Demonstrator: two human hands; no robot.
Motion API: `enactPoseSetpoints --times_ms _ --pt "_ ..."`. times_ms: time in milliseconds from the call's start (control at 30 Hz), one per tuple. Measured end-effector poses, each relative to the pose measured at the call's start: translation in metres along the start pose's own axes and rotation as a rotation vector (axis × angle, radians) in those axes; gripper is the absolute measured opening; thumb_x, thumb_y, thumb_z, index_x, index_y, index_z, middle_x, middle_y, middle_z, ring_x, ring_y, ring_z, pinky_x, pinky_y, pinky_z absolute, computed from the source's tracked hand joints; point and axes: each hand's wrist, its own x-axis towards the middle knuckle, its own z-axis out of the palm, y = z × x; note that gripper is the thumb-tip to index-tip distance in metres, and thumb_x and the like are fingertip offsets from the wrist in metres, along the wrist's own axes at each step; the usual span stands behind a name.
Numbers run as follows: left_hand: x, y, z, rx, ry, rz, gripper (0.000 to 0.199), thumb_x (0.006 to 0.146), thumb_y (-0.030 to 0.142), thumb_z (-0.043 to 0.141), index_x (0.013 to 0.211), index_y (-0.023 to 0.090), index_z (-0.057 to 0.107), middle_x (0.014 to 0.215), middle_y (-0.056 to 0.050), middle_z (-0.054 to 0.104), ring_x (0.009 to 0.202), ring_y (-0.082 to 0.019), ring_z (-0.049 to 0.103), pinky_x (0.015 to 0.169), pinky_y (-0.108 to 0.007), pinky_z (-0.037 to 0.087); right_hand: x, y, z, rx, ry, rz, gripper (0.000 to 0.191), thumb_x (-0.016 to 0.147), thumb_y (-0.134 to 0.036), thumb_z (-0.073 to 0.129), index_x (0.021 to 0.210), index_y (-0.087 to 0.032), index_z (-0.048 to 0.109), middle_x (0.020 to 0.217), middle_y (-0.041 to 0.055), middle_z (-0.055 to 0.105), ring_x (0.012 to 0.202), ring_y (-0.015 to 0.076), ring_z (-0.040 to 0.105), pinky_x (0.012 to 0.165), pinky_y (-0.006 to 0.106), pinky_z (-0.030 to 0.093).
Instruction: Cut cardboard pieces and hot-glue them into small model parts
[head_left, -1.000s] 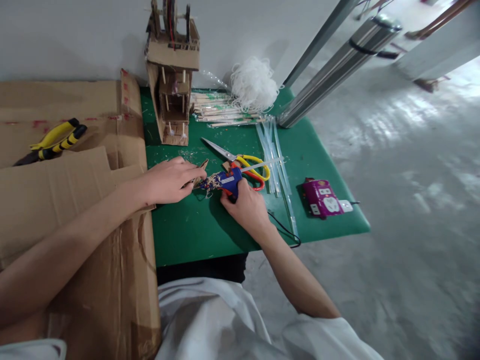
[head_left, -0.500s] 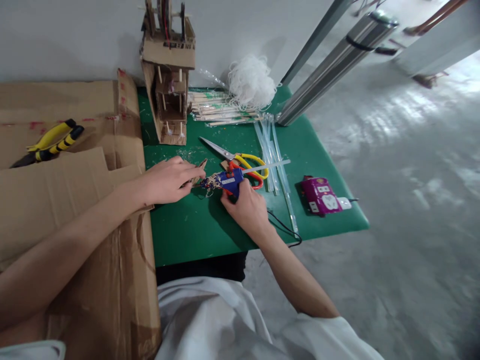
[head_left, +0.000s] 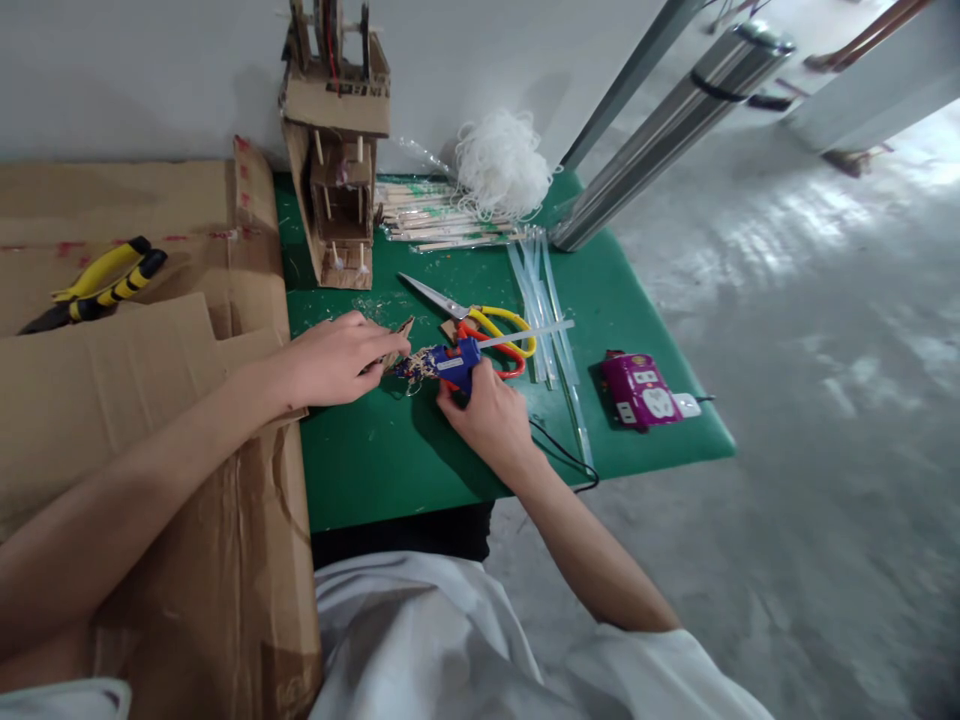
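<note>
My right hand (head_left: 493,418) is wrapped around a blue hot glue gun (head_left: 458,362), with a clear glue stick (head_left: 529,334) poking out of its back. The gun's nozzle, crusted with stringy residue, points left at a small cardboard piece (head_left: 403,333). That piece is pinched in the fingers of my left hand (head_left: 341,360), which hide most of it. Whether the nozzle touches the cardboard, I cannot tell. Scissors (head_left: 501,327) with yellow and red handles lie just behind the gun.
A cardboard structure (head_left: 336,110) stands at the back beside bundled wooden sticks (head_left: 450,215) and white string (head_left: 502,165). Loose glue sticks (head_left: 551,320) and a purple power socket (head_left: 639,392) lie right. Pliers (head_left: 97,285) rest on cardboard (head_left: 45,205) at left. A metal post (head_left: 667,140) rises behind.
My right hand and the glue gun have shifted slightly left, bringing the nozzle closer to the cardboard piece. My left hand has stayed in place.
</note>
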Motion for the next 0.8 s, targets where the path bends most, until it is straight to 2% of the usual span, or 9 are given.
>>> enactPoseSetpoints --times_ms 200,367,567,800 --pt "0.0001 0.0 -0.0006 -0.002 -0.004 -0.004 0.041 0.093 0.024 0.046 0.131 0.029 0.06 0.122 -0.003 0.07 0.107 -0.024 0.057 0.09 -0.037 0.045 -0.0011 0.0007 0.0003 -0.031 0.015 -0.03 0.032 0.092 -0.041 0.047 0.11 -0.015 0.049 0.09 0.0132 0.069 0.079 0.0279 0.069 0.054 0.031 0.037" --pt "0.0001 -0.0022 0.0013 -0.02 0.008 0.007 0.042 0.093 0.024 0.047 0.133 0.03 0.059 0.127 -0.001 0.069 0.108 -0.023 0.057 0.091 -0.036 0.045 -0.0014 0.0021 0.0029 -0.05 0.03 -0.032 0.029 0.091 -0.04 0.049 0.107 -0.015 0.048 0.087 0.0113 0.069 0.076 0.0262 0.068 0.053 0.03 0.034" --pt "0.0004 -0.0027 0.0003 -0.019 0.006 -0.011 0.04 0.097 0.033 0.046 0.135 0.032 0.058 0.128 -0.001 0.069 0.112 -0.025 0.057 0.094 -0.038 0.045 -0.002 0.004 0.0049 -0.061 0.07 -0.072 0.024 0.092 -0.039 0.049 0.102 -0.017 0.047 0.083 0.0095 0.068 0.072 0.0242 0.067 0.052 0.029 0.031" --pt "0.0008 0.0029 -0.0004 0.025 -0.004 -0.058 0.042 0.098 0.031 0.043 0.137 0.033 0.058 0.127 -0.002 0.07 0.114 -0.025 0.058 0.086 -0.037 0.047 -0.0018 0.0056 0.004 -0.076 0.067 -0.095 0.02 0.093 -0.037 0.047 0.099 -0.017 0.047 0.085 0.0095 0.068 0.073 0.0231 0.066 0.052 0.028 0.03"
